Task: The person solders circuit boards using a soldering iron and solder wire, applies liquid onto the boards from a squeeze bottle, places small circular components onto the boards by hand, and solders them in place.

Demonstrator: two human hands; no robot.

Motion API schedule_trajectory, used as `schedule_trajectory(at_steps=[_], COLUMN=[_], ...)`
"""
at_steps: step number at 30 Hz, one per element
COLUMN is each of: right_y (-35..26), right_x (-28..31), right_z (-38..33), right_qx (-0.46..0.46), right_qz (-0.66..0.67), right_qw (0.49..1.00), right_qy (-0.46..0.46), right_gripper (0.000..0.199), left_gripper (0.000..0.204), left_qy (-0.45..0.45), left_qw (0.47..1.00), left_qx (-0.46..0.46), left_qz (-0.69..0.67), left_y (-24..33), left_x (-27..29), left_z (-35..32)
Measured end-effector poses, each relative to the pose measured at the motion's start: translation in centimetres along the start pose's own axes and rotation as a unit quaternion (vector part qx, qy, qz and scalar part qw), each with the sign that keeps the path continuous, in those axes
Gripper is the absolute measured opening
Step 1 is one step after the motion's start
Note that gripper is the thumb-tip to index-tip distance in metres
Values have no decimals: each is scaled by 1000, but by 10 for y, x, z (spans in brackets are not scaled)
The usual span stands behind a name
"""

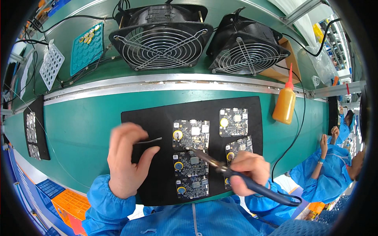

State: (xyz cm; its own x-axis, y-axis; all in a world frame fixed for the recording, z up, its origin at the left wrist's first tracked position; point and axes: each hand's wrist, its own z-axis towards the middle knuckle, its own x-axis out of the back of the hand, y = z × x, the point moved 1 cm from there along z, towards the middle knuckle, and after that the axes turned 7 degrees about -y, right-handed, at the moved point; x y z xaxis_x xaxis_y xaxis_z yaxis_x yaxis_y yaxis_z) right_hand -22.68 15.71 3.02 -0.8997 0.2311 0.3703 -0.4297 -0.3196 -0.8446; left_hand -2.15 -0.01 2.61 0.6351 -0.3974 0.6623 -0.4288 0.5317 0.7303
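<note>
My right hand (250,171) grips the dark blue handle of a soldering iron (267,191). Its tip comes down at the lower edge of a circuit board (193,131) on a black mat (149,110); contact cannot be made out. To the left, my left hand (128,157) hovers over the mat with fingers curled and thumb apart. A thin grey wire-like piece (151,140) sticks out from its fingers toward that board. Below lie two more boards, one in the middle (193,165) and one nearest me (193,187). Further boards (238,128) lie right, partly hidden by my hand. Round yellow-rimmed parts sit on the boards.
Two black fans (163,47) stand behind a metal rail (177,82). An amber bottle with a red nozzle (284,104) is right of the mat, near a black cable. A teal tray (86,47) holds round parts. Another person (323,169) works at far right.
</note>
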Motion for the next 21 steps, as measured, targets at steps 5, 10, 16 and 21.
schedule_trajectory(at_steps=[5, 10, 16, 21], right_y=[-10, 15, 47, 56], right_x=[54, 80, 69, 68], right_z=[-30, -34, -35, -35], right_qx=[-81, -121, -133, -119], right_qz=[43, 94, 132, 106], right_qw=[988, 974, 975, 982], right_qy=[122, 166, 118, 98], right_gripper=[23, 23, 9, 9], left_gripper=[20, 14, 18, 19], left_qy=[13, -38, -98, -82], left_qw=[999, 995, 983, 979], left_qx=[15, -86, -157, -178], left_qz=[-47, -36, 24, 63], left_y=[6, 28, 38, 39], left_x=[-4, -35, -70, -78], left_z=[8, 26, 36, 40])
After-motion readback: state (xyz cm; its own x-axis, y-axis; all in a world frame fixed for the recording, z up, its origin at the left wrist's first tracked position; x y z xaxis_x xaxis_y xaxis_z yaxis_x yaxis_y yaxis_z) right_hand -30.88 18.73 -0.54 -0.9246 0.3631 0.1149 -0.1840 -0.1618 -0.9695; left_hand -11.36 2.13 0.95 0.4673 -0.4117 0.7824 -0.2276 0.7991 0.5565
